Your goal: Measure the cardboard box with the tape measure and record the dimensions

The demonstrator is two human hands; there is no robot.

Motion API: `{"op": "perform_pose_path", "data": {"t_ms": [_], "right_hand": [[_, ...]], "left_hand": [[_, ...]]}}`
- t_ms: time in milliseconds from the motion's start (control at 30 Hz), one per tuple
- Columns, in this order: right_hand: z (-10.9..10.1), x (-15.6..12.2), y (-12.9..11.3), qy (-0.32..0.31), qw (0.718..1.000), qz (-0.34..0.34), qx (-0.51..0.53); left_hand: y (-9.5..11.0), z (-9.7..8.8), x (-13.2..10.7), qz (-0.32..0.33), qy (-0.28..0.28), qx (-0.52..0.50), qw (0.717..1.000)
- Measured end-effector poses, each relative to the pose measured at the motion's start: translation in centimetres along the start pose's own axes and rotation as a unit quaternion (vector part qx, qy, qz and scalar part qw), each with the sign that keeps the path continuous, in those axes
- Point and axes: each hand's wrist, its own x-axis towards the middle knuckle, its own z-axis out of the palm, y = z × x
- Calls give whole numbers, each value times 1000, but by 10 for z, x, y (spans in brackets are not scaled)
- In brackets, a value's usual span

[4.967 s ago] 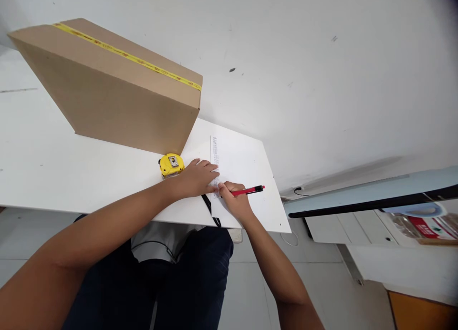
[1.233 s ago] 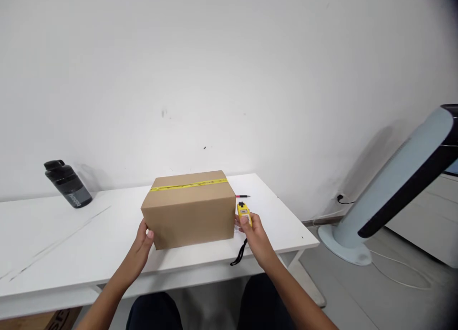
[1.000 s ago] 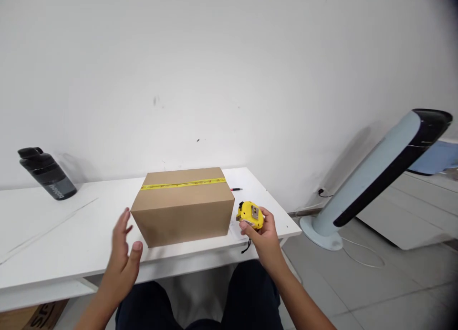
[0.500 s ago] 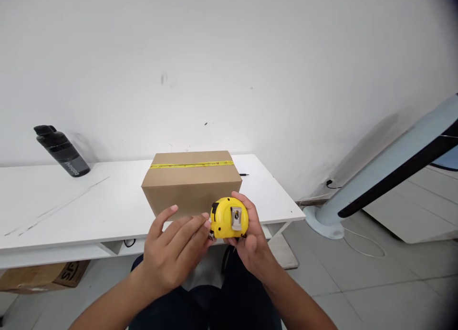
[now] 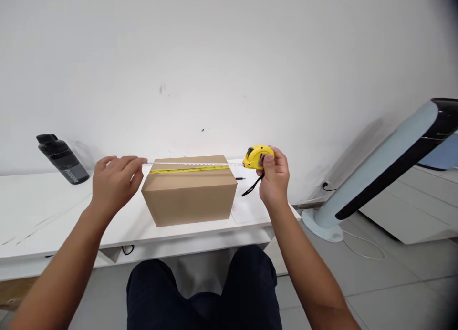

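My right hand is closed round a yellow tape measure, with a black wrist strap dangling below. From its mouth a white blade runs left across the far part of the box top. The blade's free end is pinched in the fingertips of my left hand, left of the box. Whether the blade touches the cardboard box I cannot tell. The box is shut and sits on the white table, a strip of yellow printed tape along its top.
Behind the box a white wall rises from the white table. A black bottle stands at the left. A pen lies right of the box. On the floor at the right is a pale blue tower-shaped appliance.
My hands have moved apart and up over the box, from close together in front of it. The blade is now drawn out between them, its end in my left hand.
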Motion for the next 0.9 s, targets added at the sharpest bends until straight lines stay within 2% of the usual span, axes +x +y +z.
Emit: {"op": "perform_pose_path", "data": {"t_ms": [200,367,667,767,900], "right_hand": [[-13,-17,33,-37,995,42,-77],[-18,-16,40,-50,992,34,-106],[-19,-14,47,-64,992,27,-110],[-21,-14,45,-63,991,17,-117],[-21,-14,42,-60,989,4,-133]], "left_hand": [[-23,5,-20,103,-105,-22,989],[-35,2,-31,117,-160,-71,978],[-11,-1,-42,35,-163,-144,975],[-10,1,-43,16,-164,-169,972],[-11,4,-43,20,-138,-166,976]]}}
